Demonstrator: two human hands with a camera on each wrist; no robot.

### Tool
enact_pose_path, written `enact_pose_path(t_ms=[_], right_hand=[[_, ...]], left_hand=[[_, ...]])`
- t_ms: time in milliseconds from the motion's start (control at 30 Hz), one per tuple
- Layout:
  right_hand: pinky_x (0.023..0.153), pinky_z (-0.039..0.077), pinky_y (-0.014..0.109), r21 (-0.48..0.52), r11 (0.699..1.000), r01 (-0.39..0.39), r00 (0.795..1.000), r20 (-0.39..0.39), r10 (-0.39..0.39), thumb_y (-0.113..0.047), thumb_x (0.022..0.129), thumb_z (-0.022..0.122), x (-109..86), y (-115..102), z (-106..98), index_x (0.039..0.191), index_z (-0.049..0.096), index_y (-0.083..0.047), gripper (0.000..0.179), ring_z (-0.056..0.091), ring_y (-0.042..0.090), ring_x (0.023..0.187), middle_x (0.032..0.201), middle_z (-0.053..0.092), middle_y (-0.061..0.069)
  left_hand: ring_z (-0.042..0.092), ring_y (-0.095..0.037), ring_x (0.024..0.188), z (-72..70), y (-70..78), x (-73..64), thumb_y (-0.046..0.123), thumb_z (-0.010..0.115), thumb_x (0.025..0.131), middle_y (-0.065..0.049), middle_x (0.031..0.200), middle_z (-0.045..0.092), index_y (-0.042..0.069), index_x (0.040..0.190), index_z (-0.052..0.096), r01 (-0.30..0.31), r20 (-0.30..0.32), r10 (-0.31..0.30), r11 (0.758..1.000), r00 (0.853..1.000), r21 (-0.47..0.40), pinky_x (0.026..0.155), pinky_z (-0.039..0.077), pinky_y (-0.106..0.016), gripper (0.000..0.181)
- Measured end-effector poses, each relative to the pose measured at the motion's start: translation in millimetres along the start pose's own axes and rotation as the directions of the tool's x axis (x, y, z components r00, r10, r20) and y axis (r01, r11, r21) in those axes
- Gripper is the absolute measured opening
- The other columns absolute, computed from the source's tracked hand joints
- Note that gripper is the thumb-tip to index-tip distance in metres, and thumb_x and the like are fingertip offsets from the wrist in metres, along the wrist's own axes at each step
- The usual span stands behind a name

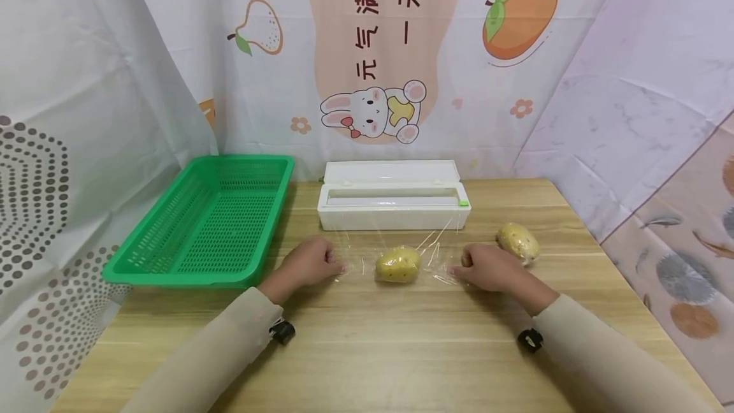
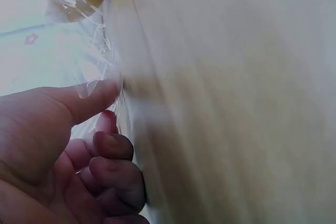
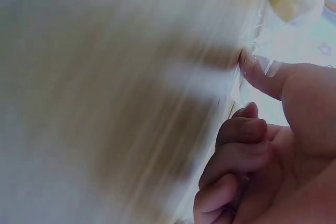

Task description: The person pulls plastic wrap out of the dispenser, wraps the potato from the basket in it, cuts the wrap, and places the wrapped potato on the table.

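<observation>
With its lid raised, a long white plastic box is holding a pale roll; a green perforated plastic basket is sitting to its left. Fingers curled, my left hand and right hand are pinching clear, creased plastic film, which is covering a shiny yellow oval potato lying between them on the wood-grain table.

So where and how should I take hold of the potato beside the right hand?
Probably around its middle, from above and slightly right. The potato is oblong and lies lengthwise on the table, so thumb and fingers can span its narrower width. The right hand, pinching clear film, crowds its left side.
</observation>
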State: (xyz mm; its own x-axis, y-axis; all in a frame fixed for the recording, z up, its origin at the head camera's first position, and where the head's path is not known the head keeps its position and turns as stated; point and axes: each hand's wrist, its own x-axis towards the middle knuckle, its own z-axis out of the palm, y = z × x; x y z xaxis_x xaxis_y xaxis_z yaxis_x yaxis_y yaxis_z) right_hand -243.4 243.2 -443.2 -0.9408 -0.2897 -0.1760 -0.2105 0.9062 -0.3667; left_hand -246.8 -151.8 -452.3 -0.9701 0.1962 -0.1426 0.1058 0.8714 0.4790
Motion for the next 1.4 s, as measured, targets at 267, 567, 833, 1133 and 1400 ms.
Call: enact_pose_path(t_ms=[267,567,833,1133,1400], right_hand=[[0.057,0.042,0.030,0.134,0.990,0.037,0.998,-0.045,-0.031,-0.039,0.093,0.076,1.1,-1,3,0.078,0.058,-0.016,0.033,0.052,0.014,0.063,0.069,0.056,-0.003],[0.058,0.044,0.027,0.250,0.966,0.062,0.998,-0.039,-0.054,-0.031,0.093,0.077,1.5,0,1,0.081,0.062,-0.014,0.026,0.053,0.013,0.066,0.074,0.058,-0.002],[0.058,0.042,0.026,0.343,0.936,0.074,0.997,-0.006,-0.076,-0.028,0.091,0.079,-1.6,2,-1,0.086,0.064,-0.011,0.023,0.052,0.015,0.069,0.075,0.057,-0.001],[0.059,0.043,0.025,0.435,0.897,0.084,0.995,0.017,-0.102,-0.021,0.092,0.074,-8.5,3,-11,0.090,0.063,-0.007,0.018,0.052,0.016,0.071,0.079,0.058,0.003],[0.060,0.046,0.023,0.438,0.860,0.261,0.964,-0.166,-0.208,-0.005,0.090,0.072,-27.5,-10,-18,0.090,0.062,-0.012,0.013,0.052,0.011,0.071,0.078,0.057,-0.001]], left_hand=[[0.053,-0.012,0.063,-2.4,-2.3,-2.7,0.025,0.084,0.087,0.001,0.069,0.063,0.014,0.076,0.069,-0.009,0.030,0.017,0.971,0.999,-0.241,0.056,0.043,-0.027,0.022],[0.056,-0.012,0.067,-9.4,3.4,-6.4,0.020,0.081,0.090,0.003,0.072,0.068,0.014,0.077,0.076,-0.039,0.038,0.050,0.966,0.998,-0.256,0.060,0.047,-0.027,0.015],[0.058,-0.010,0.062,-10.6,2.1,-9.2,0.012,0.077,0.089,0.001,0.070,0.068,0.011,0.080,0.078,-0.077,0.054,0.095,0.960,0.994,-0.269,0.058,0.050,-0.027,0.009],[0.057,-0.014,0.070,-16.8,10.3,-22.4,0.012,0.067,0.087,0.003,0.079,0.063,0.015,0.089,0.068,-0.095,-0.179,0.089,0.995,0.980,-0.026,0.062,0.048,-0.030,0.004],[0.063,-0.014,0.095,-1.3,54.7,-63.2,0.018,0.074,0.086,0.007,0.099,0.069,0.022,0.092,0.072,-0.600,-0.132,0.718,0.655,0.683,0.458,0.085,0.052,-0.034,0.007]])
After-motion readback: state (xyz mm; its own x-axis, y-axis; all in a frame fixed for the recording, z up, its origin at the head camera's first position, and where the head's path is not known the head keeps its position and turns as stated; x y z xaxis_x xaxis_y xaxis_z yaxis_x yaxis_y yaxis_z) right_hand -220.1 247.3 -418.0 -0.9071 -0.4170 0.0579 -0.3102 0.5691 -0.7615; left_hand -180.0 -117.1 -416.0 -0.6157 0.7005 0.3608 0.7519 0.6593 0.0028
